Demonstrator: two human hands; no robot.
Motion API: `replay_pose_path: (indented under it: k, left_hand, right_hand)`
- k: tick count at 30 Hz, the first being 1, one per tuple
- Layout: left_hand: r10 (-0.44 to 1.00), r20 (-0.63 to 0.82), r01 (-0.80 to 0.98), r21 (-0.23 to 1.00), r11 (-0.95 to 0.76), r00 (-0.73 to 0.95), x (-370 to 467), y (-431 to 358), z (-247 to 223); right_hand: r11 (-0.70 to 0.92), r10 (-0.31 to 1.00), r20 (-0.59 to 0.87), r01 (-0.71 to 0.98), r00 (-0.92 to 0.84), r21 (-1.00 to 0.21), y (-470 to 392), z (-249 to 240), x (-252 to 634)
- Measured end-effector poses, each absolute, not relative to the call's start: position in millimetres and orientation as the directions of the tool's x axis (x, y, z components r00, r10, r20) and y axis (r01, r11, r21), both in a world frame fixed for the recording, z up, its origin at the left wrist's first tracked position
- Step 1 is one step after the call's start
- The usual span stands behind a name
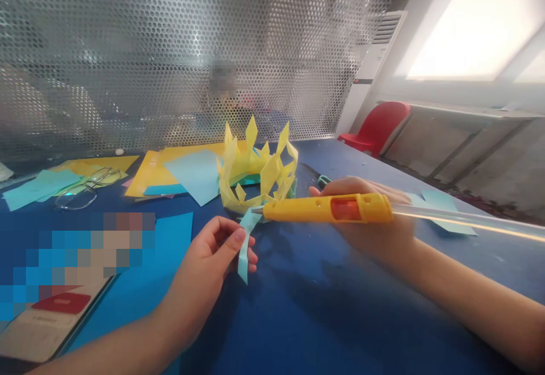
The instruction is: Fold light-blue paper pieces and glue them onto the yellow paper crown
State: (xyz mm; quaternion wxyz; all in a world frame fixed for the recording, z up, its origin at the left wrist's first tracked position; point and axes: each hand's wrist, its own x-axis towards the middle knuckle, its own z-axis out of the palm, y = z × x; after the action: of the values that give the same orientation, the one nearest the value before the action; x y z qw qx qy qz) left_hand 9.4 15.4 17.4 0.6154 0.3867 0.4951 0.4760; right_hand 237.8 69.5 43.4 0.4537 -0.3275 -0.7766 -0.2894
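Between the thumb and fingers of my left hand (225, 250) is a narrow light-blue paper strip (243, 255), its lower end hanging free. My right hand (374, 238) grips a yellow hot glue gun (302, 209), with a clear glue stick (468, 223) running out of its back end. The gun's nozzle points left and meets the upper end of the strip; whether glue is coming out is too small to tell. Just behind the nozzle stands a yellow paper crown (268, 176) with pointed tips, its lower front partly covered by the gun.
Scissors (315, 175) lie behind my right hand. Yellow sheets (149, 173), a pale-blue sheet (198, 173) and eyeglasses (79, 196) are at the back left. A phone (55, 329) sits by a blue sheet (128, 307). A perforated metal screen (170, 51) bounds the table; a red chair (378, 128) stands beyond.
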Motion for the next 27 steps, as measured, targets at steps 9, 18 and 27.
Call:
replay_pose_path:
  k: [9,18,27]
  left_hand:
    - [0.968,-0.241,-0.206,0.946,0.249,0.065,11.6,16.4,17.9]
    - [0.964,-0.254,-0.22,0.939,0.264,0.073,8.6,15.2,20.6]
    - [0.965,-0.247,-0.245,0.934,0.262,0.09,10.1,17.3,18.1]
  right_hand:
    - [0.645,0.243,0.873,0.743,-0.424,0.181,66.5,43.8,237.2]
    - [0.677,0.206,0.859,0.702,-0.469,0.221,68.3,43.2,236.8]
    - [0.694,0.202,0.844,0.68,-0.498,0.235,67.2,41.9,232.3]
